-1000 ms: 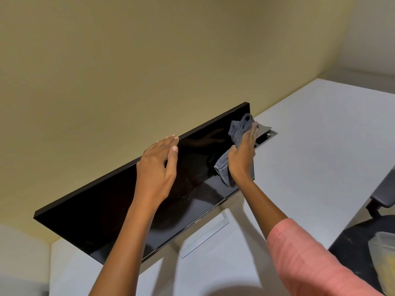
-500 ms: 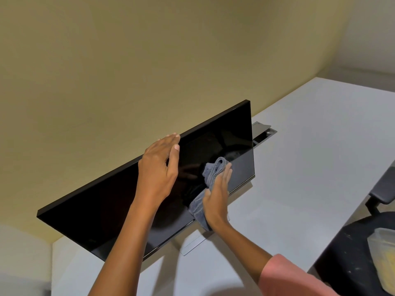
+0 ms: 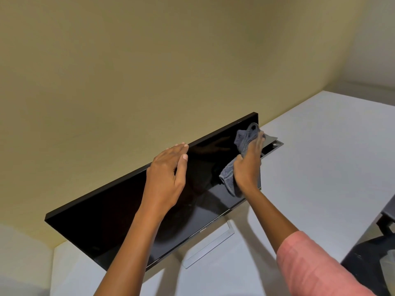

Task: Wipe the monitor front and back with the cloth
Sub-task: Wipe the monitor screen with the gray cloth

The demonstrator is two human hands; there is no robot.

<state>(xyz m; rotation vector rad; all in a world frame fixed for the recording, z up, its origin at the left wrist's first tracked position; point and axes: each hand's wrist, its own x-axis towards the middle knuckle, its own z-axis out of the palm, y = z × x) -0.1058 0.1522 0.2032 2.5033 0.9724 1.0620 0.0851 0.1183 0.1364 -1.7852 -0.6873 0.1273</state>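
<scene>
A black monitor (image 3: pixel 106 227) stands tilted on a silver stand (image 3: pixel 211 246), screen towards me. My left hand (image 3: pixel 166 178) rests on its top edge near the middle, fingers laid straight over the top and thumb on the screen side. My right hand (image 3: pixel 248 167) presses a grey cloth (image 3: pixel 243 139) flat against the upper right corner of the screen, fingers extended. Part of the cloth hangs out below my palm. The monitor's back is hidden.
The monitor sits on a white desk (image 3: pixel 320 167) close to a yellowish wall (image 3: pixel 149 71). An open cable hatch (image 3: pixel 273 144) lies in the desk just right of the screen. A dark office chair (image 3: pixel 367 259) stands at the lower right.
My right hand swept the cloth down to the lower middle of the screen, then back up to the upper right corner. My left hand stayed on the top edge.
</scene>
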